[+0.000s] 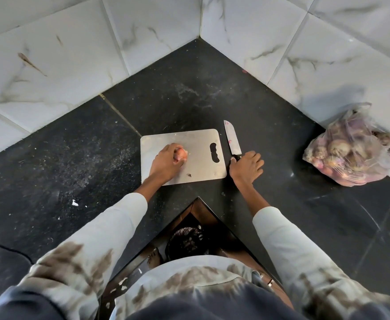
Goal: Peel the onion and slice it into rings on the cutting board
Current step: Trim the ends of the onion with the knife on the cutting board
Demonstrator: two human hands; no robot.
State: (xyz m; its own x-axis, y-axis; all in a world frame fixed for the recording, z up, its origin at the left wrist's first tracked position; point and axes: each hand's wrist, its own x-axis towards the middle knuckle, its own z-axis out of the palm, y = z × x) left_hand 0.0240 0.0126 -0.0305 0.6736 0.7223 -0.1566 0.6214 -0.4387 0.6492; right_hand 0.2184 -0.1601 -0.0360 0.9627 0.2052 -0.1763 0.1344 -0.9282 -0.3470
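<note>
A steel cutting board (201, 139) lies on the black counter in the corner. My left hand (166, 161) rests on the board, fingers curled over a pinkish onion (182, 154), which it mostly hides. A knife (232, 139) lies on the counter just right of the board, its blade pointing away from me. My right hand (247, 168) is closed over the knife's black handle.
A clear plastic bag of onions (350, 153) sits at the right against the tiled wall. White marble-look tiles close the corner behind the board. A small dark scrap (189, 175) lies on the board's near edge. A bin (187, 242) stands below the counter's notch.
</note>
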